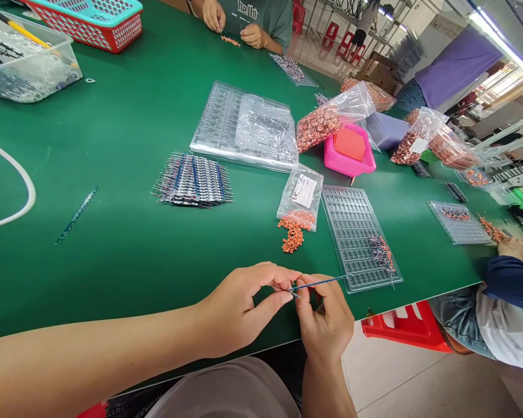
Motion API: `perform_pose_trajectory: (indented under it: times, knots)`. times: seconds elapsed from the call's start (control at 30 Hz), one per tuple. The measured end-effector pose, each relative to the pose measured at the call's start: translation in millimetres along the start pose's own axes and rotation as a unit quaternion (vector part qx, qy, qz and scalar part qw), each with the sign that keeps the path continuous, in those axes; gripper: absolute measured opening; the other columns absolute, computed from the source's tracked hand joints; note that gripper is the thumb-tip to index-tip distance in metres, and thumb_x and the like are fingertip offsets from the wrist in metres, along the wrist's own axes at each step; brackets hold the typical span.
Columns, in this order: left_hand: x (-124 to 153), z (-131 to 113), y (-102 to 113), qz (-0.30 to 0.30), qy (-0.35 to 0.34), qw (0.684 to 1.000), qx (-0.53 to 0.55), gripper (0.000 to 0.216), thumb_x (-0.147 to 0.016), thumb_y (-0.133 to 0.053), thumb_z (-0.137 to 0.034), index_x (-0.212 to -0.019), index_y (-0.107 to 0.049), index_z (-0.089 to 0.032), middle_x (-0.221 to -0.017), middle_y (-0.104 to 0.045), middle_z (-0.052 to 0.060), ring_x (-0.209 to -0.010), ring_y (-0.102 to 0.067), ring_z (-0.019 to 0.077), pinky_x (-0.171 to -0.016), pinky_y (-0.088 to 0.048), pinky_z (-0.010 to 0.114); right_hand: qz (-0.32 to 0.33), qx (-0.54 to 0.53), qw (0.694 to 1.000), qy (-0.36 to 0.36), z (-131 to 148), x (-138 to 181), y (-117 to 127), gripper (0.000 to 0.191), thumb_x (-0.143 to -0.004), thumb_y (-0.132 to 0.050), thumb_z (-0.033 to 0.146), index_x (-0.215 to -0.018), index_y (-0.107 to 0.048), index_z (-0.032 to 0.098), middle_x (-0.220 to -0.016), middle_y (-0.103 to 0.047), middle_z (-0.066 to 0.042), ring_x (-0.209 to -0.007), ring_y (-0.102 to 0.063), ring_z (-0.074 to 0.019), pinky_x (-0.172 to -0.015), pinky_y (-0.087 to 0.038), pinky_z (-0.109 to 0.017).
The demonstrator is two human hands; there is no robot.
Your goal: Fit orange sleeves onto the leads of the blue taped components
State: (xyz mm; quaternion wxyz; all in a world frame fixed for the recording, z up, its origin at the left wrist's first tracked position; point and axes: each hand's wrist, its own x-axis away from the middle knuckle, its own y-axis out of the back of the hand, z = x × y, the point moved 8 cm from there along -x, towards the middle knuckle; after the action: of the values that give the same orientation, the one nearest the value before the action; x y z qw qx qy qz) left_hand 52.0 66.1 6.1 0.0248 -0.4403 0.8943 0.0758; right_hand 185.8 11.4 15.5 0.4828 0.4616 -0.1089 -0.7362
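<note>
My left hand (244,307) comes in from the left, thumb and fingers closed around one end of a thin blue strip (325,282). The strip runs right, across the fingers of my right hand (326,325), towards the clear tray. My right fingertips pinch close beside the left ones, at a tiny copper-coloured part (300,277); its exact shape is too small to tell. Beyond my hands lies a loose pile of small orange rings (293,239), spilling from a labelled zip bag (303,194). The slotted clear tray (353,232) to the right holds wired orange parts (382,253).
A stack of blue-and-white strips (194,180) and a single strip (78,215) lie on the green table (126,261). Farther back are large clear trays (218,119), a pink basket (351,165) and bagged rings (320,125). Co-workers' hands (255,36) work opposite and at right (516,249).
</note>
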Motion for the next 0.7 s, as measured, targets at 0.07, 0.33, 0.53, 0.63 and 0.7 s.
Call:
perform_pose_trajectory:
  times: [0.07,0.33,0.53,0.63,0.7]
  knots:
    - [0.8,1.3,0.2,-0.004,-0.003,1.0,-0.009,0.009,-0.095,-0.053,-0.017,-0.092,-0.061,-0.02,-0.108,-0.076,0.008,-0.114,-0.07,0.0215,-0.097,-0.054,0.033,-0.001,-0.001,1.0,0.003,0.2,0.2,0.0,0.014,-0.09,-0.063,0.009,-0.093,-0.065,0.022,-0.086,-0.072,-0.001,-0.077,-0.067,-0.0147,-0.064,-0.052,-0.025]
    - [2.3,-2.9,3.3,-0.023,-0.03,0.999,-0.034,0.01,-0.093,-0.053,-0.015,-0.094,-0.061,-0.02,-0.108,-0.076,0.005,-0.106,-0.072,0.0188,-0.093,-0.054,0.031,-0.006,0.005,1.0,0.025,2.6,0.8,-0.9,0.016,-0.089,-0.064,0.007,-0.096,-0.065,0.022,-0.087,-0.073,-0.002,-0.078,-0.067,-0.0146,-0.063,-0.053,-0.025]
    - [1.8,-5.1,4.2,-0.025,-0.024,0.998,-0.055,0.012,-0.094,-0.052,-0.015,-0.096,-0.063,-0.021,-0.103,-0.076,0.003,-0.099,-0.071,0.0169,-0.089,-0.055,0.029,0.004,0.013,0.999,0.034,8.9,-2.8,-0.5,0.016,-0.09,-0.063,0.007,-0.096,-0.065,0.022,-0.086,-0.072,-0.002,-0.078,-0.068,-0.0152,-0.066,-0.054,-0.026]
    - [2.6,-1.1,3.9,-0.029,-0.013,0.998,-0.062,0.013,-0.095,-0.051,-0.018,-0.095,-0.064,-0.022,-0.102,-0.075,0.002,-0.097,-0.071,0.0164,-0.088,-0.055,0.027,0.004,0.001,1.0,0.027,11.7,-4.6,-1.3,0.015,-0.091,-0.059,0.007,-0.094,-0.064,0.021,-0.083,-0.072,-0.002,-0.075,-0.067,-0.0145,-0.066,-0.054,-0.026]
    - [2.5,3.4,2.5,-0.025,-0.002,0.997,-0.067,0.014,-0.096,-0.051,-0.021,-0.094,-0.064,-0.023,-0.102,-0.075,0.002,-0.095,-0.071,0.0168,-0.085,-0.055,0.026,0.001,-0.007,1.0,0.021,11.3,-4.7,-2.7,0.014,-0.091,-0.058,0.008,-0.093,-0.064,0.021,-0.082,-0.071,-0.002,-0.073,-0.067,-0.0139,-0.064,-0.054,-0.025]
